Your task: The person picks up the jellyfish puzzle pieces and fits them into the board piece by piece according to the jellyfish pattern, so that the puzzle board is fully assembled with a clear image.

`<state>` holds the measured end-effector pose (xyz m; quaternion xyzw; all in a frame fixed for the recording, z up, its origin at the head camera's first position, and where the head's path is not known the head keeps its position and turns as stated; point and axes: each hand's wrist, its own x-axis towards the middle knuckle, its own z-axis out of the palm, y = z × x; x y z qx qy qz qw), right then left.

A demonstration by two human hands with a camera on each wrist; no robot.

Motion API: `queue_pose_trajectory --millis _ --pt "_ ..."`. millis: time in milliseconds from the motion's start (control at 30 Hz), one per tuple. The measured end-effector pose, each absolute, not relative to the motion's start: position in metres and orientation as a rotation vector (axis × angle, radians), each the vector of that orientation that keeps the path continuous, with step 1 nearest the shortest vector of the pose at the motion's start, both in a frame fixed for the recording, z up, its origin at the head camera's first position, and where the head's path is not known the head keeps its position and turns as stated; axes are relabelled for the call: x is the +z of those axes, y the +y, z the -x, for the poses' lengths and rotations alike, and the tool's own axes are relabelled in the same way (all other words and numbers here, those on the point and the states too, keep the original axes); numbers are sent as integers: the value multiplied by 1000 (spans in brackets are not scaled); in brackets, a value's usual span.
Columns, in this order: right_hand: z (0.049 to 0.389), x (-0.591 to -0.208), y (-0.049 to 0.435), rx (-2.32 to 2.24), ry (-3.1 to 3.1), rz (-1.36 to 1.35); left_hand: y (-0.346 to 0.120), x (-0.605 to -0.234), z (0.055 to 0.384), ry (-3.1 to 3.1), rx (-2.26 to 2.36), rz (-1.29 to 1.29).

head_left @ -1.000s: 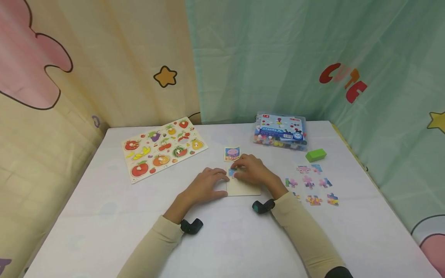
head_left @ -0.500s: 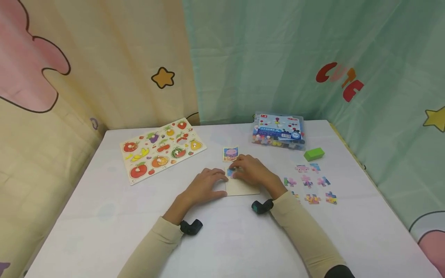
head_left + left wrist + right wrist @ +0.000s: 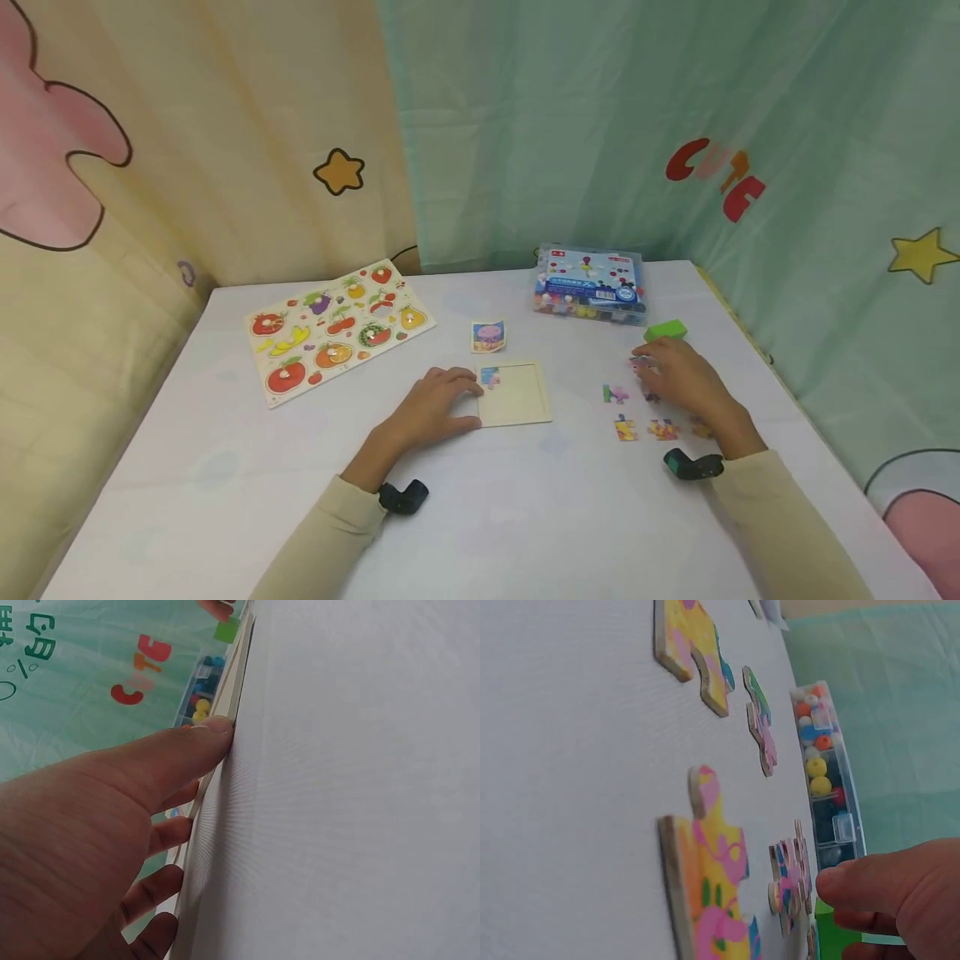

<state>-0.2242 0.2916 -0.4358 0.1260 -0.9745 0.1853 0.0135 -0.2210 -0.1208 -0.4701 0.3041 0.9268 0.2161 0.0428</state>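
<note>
In the head view, my left hand (image 3: 437, 406) rests along the left edge of a shallow wooden puzzle tray (image 3: 525, 402). Its thumb (image 3: 206, 739) and relaxed fingertips touch that edge in the left wrist view. A blue-and-pink jigsaw piece (image 3: 490, 377) lies in the tray's upper left corner. My right hand (image 3: 686, 377) is over the loose pieces at the right, fingertips at a pink jigsaw piece (image 3: 642, 364) and partly covering it; whether they pinch it cannot be made out. Nearby lie a green-and-pink piece (image 3: 615, 393) and yellow pieces (image 3: 663, 429).
A small picture card (image 3: 488, 336) lies behind the tray. At the back left is a fruit puzzle board (image 3: 341, 329). A clear bead box (image 3: 588, 283) stands at the back, and a green block (image 3: 666, 329) sits just beyond my right hand.
My right hand has left the corner piece in the tray and moved right to the loose pieces. My left hand stays at the tray's edge. The head view has shifted slightly.
</note>
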Motion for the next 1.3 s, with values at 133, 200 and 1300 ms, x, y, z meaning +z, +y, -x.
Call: queue_pose_trajectory --millis 133,200,1300 --pt "219 -445 306 479 -3058 -299 -124 -471 220 2829 685 -920" --pt "219 -450 308 491 -3050 -266 -124 -472 220 2820 702 -924" --pt "251 -440 247 941 -2906 -549 -123 -472 222 2831 674 -943"
